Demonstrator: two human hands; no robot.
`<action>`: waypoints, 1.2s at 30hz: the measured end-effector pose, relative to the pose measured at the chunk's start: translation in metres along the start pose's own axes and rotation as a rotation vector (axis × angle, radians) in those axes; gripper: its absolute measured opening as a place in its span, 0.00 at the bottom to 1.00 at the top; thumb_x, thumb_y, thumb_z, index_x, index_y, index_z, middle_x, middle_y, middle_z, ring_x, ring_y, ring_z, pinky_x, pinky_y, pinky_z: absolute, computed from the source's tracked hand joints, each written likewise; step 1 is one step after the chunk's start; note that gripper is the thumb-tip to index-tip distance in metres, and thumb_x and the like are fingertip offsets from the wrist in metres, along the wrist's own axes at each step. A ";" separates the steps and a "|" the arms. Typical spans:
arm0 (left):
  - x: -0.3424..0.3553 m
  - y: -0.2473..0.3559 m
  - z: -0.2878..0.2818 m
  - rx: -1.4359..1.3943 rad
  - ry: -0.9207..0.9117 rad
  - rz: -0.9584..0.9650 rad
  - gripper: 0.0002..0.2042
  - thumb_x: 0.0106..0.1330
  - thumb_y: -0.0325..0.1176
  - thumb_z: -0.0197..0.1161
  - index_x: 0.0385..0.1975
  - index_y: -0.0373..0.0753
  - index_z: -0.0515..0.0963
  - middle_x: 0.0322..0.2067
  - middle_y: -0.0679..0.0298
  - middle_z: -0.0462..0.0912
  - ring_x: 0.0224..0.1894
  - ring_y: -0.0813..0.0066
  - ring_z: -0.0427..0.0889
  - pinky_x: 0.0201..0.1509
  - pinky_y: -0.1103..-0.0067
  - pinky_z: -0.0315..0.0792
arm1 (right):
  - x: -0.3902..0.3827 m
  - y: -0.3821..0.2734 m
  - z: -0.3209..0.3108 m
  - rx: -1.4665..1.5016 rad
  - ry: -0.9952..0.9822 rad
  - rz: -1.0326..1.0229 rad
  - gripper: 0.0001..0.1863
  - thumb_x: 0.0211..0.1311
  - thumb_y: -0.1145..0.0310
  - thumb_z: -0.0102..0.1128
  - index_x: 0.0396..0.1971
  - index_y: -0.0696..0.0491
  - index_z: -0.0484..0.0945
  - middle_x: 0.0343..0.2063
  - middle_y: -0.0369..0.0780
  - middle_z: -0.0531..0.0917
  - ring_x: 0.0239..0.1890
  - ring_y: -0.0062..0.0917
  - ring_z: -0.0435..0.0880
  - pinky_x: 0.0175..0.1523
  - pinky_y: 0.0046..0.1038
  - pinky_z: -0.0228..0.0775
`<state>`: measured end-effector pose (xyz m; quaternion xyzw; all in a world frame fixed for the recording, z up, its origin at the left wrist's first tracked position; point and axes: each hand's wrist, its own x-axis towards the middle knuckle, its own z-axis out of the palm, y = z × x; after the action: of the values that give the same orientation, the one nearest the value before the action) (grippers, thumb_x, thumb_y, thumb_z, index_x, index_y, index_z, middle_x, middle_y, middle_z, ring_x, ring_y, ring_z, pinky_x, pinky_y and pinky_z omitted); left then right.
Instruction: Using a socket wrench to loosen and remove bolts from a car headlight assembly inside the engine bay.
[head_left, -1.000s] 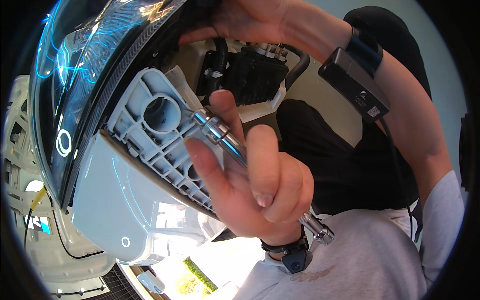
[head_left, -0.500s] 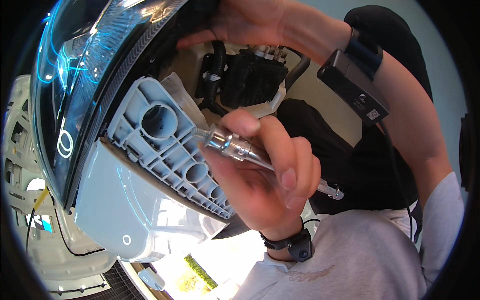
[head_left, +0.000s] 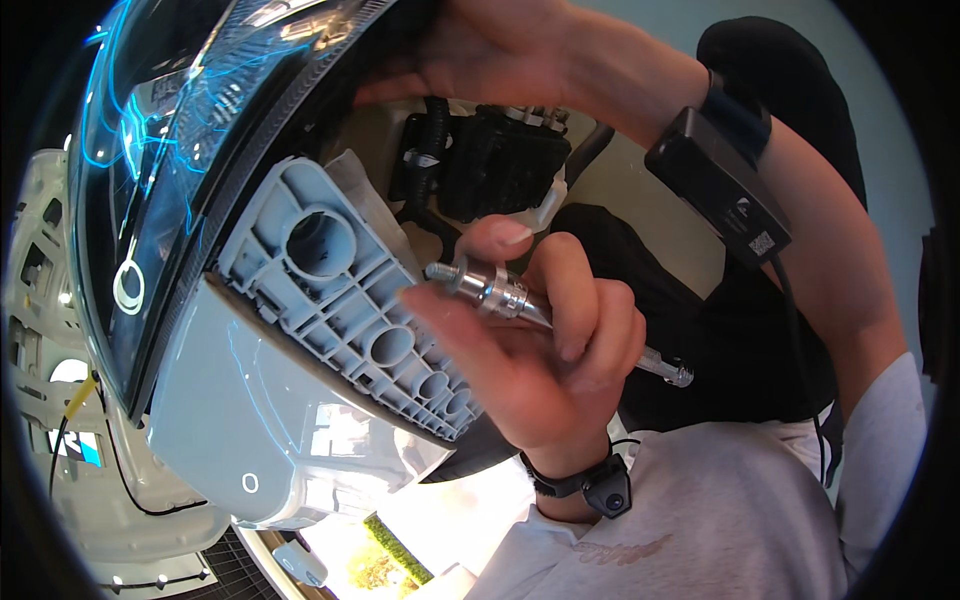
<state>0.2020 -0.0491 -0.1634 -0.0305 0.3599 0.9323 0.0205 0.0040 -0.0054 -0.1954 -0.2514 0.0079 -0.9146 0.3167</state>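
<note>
My left hand (head_left: 540, 350), palm toward me, is closed round a chrome socket extension bar (head_left: 665, 367). A socket (head_left: 490, 287) is on its upper end, with a short bolt (head_left: 440, 272) sticking out of it. The thumb lies below the bolt, close to it, and the bolt points at the ribbed pale grey plastic bracket (head_left: 365, 310) without visibly touching it. My right hand (head_left: 490, 50) reaches in behind the car headlight (head_left: 170, 170). One stretched digit shows along the headlight's back edge; the other fingers are hidden in shadow.
A pale blue bumper panel (head_left: 250, 400) lies below the bracket. Behind it sit a black unit with metal pipes (head_left: 500, 165) and a black hose (head_left: 430, 140). A black box (head_left: 715, 180) with a cable (head_left: 795, 340) hangs at my right wrist. A white car-body structure (head_left: 120, 480) stands far left.
My left hand has shifted slightly right with the socket and bolt, and the bolt sits farther from the bracket. My right wrist has dropped a little; that hand stays behind the headlight.
</note>
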 end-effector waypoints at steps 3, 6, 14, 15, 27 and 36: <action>0.001 0.005 -0.001 0.030 -0.026 -0.004 0.29 0.73 0.64 0.31 0.50 0.46 0.69 0.17 0.68 0.60 0.10 0.83 0.53 0.14 0.84 0.48 | 0.000 0.003 0.003 0.054 0.093 0.042 0.19 0.68 0.50 0.55 0.47 0.48 0.78 0.45 0.36 0.84 0.48 0.25 0.80 0.57 0.31 0.69; 0.000 0.007 -0.003 0.044 -0.081 -0.002 0.27 0.75 0.62 0.31 0.45 0.45 0.69 0.17 0.68 0.60 0.10 0.83 0.53 0.14 0.84 0.48 | -0.006 0.006 0.003 0.063 0.076 0.055 0.21 0.68 0.49 0.54 0.49 0.49 0.77 0.46 0.36 0.84 0.49 0.25 0.79 0.57 0.31 0.69; 0.000 0.010 -0.012 0.017 -0.106 0.022 0.24 0.78 0.57 0.32 0.47 0.45 0.69 0.17 0.67 0.63 0.10 0.82 0.55 0.14 0.84 0.49 | -0.015 0.004 0.002 0.127 0.086 0.058 0.27 0.70 0.44 0.48 0.54 0.52 0.75 0.50 0.41 0.82 0.56 0.31 0.77 0.63 0.34 0.65; 0.000 0.010 -0.013 0.009 -0.114 0.028 0.24 0.78 0.56 0.32 0.48 0.45 0.69 0.18 0.67 0.63 0.10 0.82 0.55 0.14 0.84 0.50 | -0.016 0.005 0.002 0.121 0.087 0.062 0.27 0.70 0.44 0.48 0.54 0.52 0.75 0.50 0.41 0.82 0.56 0.31 0.77 0.63 0.34 0.65; 0.000 0.025 -0.019 -0.180 -0.277 -0.030 0.18 0.79 0.50 0.34 0.48 0.45 0.66 0.22 0.68 0.63 0.13 0.80 0.60 0.17 0.82 0.59 | -0.108 0.016 0.059 -0.729 0.528 0.153 0.23 0.68 0.53 0.54 0.51 0.57 0.74 0.42 0.39 0.81 0.41 0.26 0.81 0.47 0.29 0.74; 0.006 0.020 0.010 -0.386 -0.044 0.029 0.20 0.79 0.52 0.31 0.46 0.45 0.67 0.24 0.66 0.65 0.15 0.78 0.61 0.15 0.82 0.58 | -0.198 0.043 0.126 -1.438 0.357 0.150 0.13 0.67 0.69 0.51 0.42 0.64 0.77 0.15 0.40 0.75 0.14 0.28 0.73 0.22 0.26 0.64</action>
<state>0.1940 -0.0569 -0.1436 -0.0084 0.1744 0.9846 0.0088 0.2203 0.0940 -0.1830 -0.2430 0.6730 -0.6864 0.1296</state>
